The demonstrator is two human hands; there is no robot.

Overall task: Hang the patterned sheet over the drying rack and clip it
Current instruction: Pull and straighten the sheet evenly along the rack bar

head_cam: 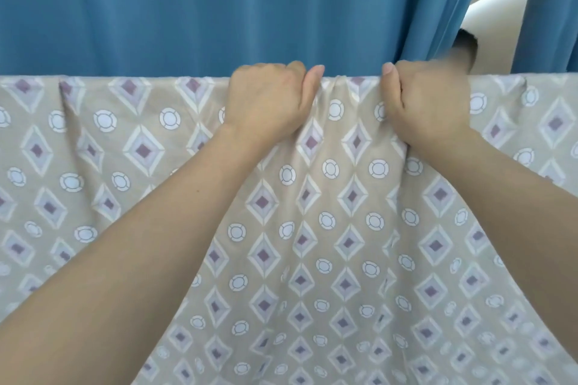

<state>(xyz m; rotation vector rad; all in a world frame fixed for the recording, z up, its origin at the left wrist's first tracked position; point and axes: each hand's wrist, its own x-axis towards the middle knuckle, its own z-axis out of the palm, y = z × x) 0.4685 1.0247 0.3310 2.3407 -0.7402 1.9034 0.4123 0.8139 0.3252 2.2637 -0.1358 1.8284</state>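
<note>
Two hands grip the top fold of the sheet (312,228), side by side near the middle of the view. The left hand (269,100) has its fingers curled over the fold and its thumb pointing right along the edge. The right hand (428,103) mirrors it, fingers curled over the fold, thumb pointing left. Both are closed on the cloth, and the cloth puckers into small gathers between the thumbs.

The sheet hangs over a straight horizontal line that runs across the whole width of the view; whatever carries it there is hidden under the cloth. From that line it falls toward the camera and fills the lower two thirds of the picture. Its ground is beige. Printed on it are rows of pale diamonds, each built of nested white and lilac frames round a dark purple centre, alternating with rows of white circles that hold a light blue disc inside a segmented ring. Soft folds run down from the left part of the top edge and fan out below the right hand. No writing, label or brand shows on it.

Behind the sheet hangs a blue curtain (187,9), pleated at the right. Through a gap in it shows a pale wall (506,6), lit in strips. A dark blurred shape (467,51) sits in that gap, just above the right hand; what it is cannot be told.
</note>
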